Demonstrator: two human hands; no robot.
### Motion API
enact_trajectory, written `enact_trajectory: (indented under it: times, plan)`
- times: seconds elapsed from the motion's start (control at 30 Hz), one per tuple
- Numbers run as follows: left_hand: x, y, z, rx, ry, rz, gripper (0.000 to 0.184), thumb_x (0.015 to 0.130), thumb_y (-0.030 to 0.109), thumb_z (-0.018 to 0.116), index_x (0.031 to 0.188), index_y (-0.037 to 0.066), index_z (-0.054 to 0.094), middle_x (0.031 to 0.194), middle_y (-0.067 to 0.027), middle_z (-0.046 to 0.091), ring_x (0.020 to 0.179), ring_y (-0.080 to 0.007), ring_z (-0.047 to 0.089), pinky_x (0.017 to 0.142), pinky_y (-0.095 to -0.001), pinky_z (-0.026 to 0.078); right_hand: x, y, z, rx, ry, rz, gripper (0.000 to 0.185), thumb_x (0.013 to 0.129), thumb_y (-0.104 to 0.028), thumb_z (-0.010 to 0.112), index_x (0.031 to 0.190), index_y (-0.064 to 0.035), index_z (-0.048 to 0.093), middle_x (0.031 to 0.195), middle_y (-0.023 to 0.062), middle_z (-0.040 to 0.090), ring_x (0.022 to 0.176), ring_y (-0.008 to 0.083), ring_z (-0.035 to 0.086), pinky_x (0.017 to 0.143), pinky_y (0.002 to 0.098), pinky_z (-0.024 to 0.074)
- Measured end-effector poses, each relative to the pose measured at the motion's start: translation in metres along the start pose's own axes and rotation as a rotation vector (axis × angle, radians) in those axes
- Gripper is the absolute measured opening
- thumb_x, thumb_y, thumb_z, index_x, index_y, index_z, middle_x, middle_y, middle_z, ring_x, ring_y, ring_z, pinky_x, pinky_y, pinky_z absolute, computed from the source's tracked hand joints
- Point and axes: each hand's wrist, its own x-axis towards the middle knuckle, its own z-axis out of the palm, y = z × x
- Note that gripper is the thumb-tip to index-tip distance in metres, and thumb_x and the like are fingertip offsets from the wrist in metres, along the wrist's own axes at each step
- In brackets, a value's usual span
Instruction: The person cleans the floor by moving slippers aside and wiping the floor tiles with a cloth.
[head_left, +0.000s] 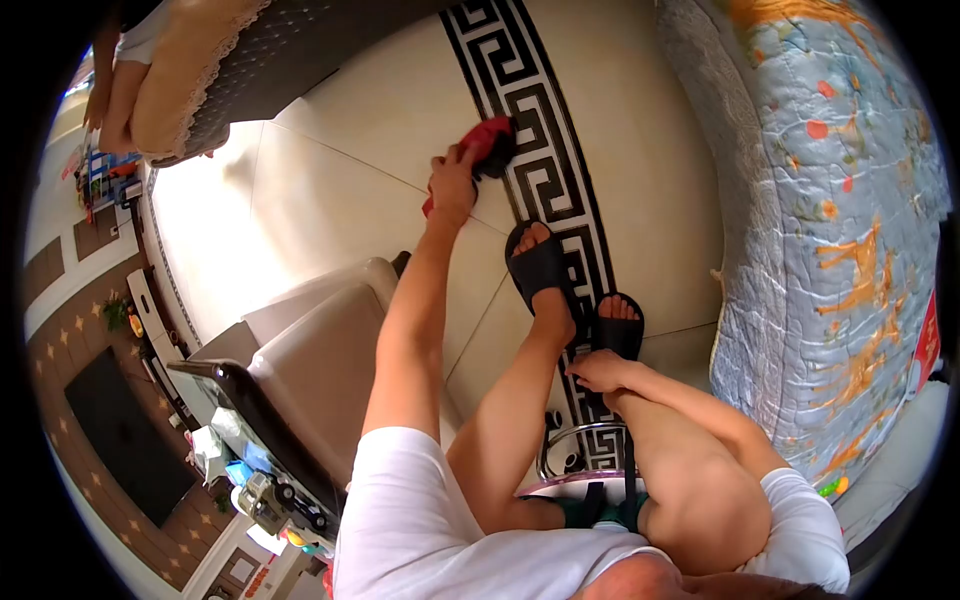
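Note:
My left hand [453,187] is stretched forward over the tiled floor, its fingers wrapped round a red and black object [487,146], perhaps a handheld tool; its exact kind is hard to make out. Beneath that object runs the black key-pattern strip [540,120] of the floor. Near my right knee and shin rests my right hand [598,371], just behind the black slipper [618,326] on my right foot; its fingers are curled, and whether they hold anything is hidden. Another black slipper [535,265] is on my left foot.
A glass-topped table [235,385] with a toy truck [283,503] stands at the left, beside a beige padded seat [320,350]. A patterned quilt [840,250] covers furniture at the right. Another person's leg [122,105] shows on a sofa at the upper left.

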Motion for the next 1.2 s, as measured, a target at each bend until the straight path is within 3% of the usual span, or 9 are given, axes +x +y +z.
enact_trajectory:
  times: [0.17, 0.33, 0.57, 0.63, 0.7, 0.83, 0.9, 1.07, 1.2]
  plan:
    - [-0.045, 0.019, 0.012, 0.029, -0.076, 0.049, 0.072, 0.076, -0.008, 0.055, 0.14, 0.023, 0.045, 0.139, -0.0083, 0.043, 0.114, -0.0409, 0.047, 0.095, -0.0452, 0.049, 0.003, -0.008, -0.002, -0.099, -0.036, 0.016, 0.037, 0.086, -0.014, 0.055, 0.123, -0.0124, 0.06, 0.12, 0.0161, 0.059, 0.109, 0.0355, 0.06, 0.087, 0.0477, 0.0491]
    - [-0.063, 0.029, 0.013, 0.011, -0.1, 0.051, 0.071, 0.077, -0.006, 0.055, 0.14, 0.024, 0.045, 0.139, -0.0089, 0.044, 0.113, -0.0414, 0.048, 0.096, -0.0465, 0.048, 0.001, -0.015, 0.002, -0.246, -0.017, -0.007, 0.031, 0.081, -0.008, 0.06, 0.112, -0.0032, 0.06, 0.113, 0.0215, 0.058, 0.102, 0.0394, 0.062, 0.08, 0.0484, 0.0509]
    - [-0.093, 0.032, 0.023, -0.054, -0.168, 0.108, 0.073, 0.075, -0.004, 0.059, 0.141, 0.021, 0.044, 0.135, -0.0161, 0.046, 0.113, -0.0437, 0.049, 0.096, -0.045, 0.045, 0.013, 0.017, 0.04, -0.33, -0.027, 0.005, 0.036, 0.085, -0.015, 0.06, 0.12, -0.0076, 0.059, 0.115, 0.0178, 0.059, 0.105, 0.0382, 0.061, 0.084, 0.0472, 0.0495]
    - [-0.104, 0.035, 0.022, -0.057, -0.209, 0.095, 0.073, 0.074, -0.004, 0.059, 0.141, 0.019, 0.044, 0.135, -0.0167, 0.046, 0.111, -0.0438, 0.05, 0.096, -0.0449, 0.044, -0.015, -0.01, 0.018, -0.134, 0.085, -0.003, 0.036, 0.087, -0.02, 0.059, 0.121, -0.0121, 0.061, 0.11, 0.016, 0.064, 0.104, 0.0362, 0.061, 0.089, 0.0453, 0.0491]
    - [-0.112, 0.034, 0.028, -0.09, -0.255, 0.107, 0.074, 0.073, -0.004, 0.059, 0.142, 0.019, 0.044, 0.135, -0.0164, 0.046, 0.11, -0.0438, 0.051, 0.096, -0.0448, 0.044, -0.026, -0.01, 0.02, 0.091, 0.23, -0.005, 0.033, 0.089, -0.02, 0.059, 0.12, -0.009, 0.061, 0.112, 0.0158, 0.066, 0.107, 0.0355, 0.062, 0.09, 0.0402, 0.0492]
    - [-0.159, 0.043, 0.034, -0.092, -0.309, 0.166, 0.074, 0.075, -0.006, 0.056, 0.142, 0.021, 0.044, 0.136, -0.015, 0.047, 0.109, -0.0432, 0.052, 0.096, -0.045, 0.046, -0.045, -0.009, 0.026, 0.652, 0.467, -0.14, 0.03, 0.091, -0.012, 0.059, 0.118, 0.0005, 0.06, 0.104, 0.0112, 0.068, 0.097, 0.019, 0.064, 0.088, 0.0318, 0.0499]
    - [-0.184, 0.043, 0.046, -0.12, -0.285, 0.22, 0.071, 0.076, -0.008, 0.053, 0.14, 0.024, 0.047, 0.136, -0.0124, 0.048, 0.111, -0.0433, 0.051, 0.096, -0.0451, 0.049, -0.053, -0.007, 0.028, 0.688, 0.495, -0.132, 0.029, 0.091, -0.012, 0.059, 0.117, 0.0007, 0.061, 0.102, 0.0109, 0.068, 0.096, 0.0177, 0.063, 0.087, 0.031, 0.0501]
    - [-0.228, 0.06, 0.045, -0.096, -0.319, 0.239, 0.066, 0.077, -0.008, 0.055, 0.136, 0.022, 0.051, 0.137, -0.0143, 0.047, 0.116, -0.0429, 0.048, 0.098, -0.0457, 0.047, -0.072, -0.028, 0.02, 0.981, 0.487, -0.071, 0.027, 0.095, -0.011, 0.055, 0.116, 0.0052, 0.06, 0.067, 0.0082, 0.064, 0.071, 0.0163, 0.067, 0.075, 0.028, 0.053]
    - [-0.241, 0.068, 0.048, -0.111, -0.378, 0.219, 0.072, 0.077, -0.008, 0.053, 0.14, 0.026, 0.047, 0.144, -0.0113, 0.04, 0.123, -0.0418, 0.043, 0.101, -0.0466, 0.045, -0.08, -0.031, 0.024, 1.098, 0.521, -0.019, 0.029, 0.097, -0.016, 0.055, 0.117, 0.0041, 0.06, 0.061, 0.0069, 0.062, 0.066, 0.0174, 0.067, 0.073, 0.0286, 0.0535]
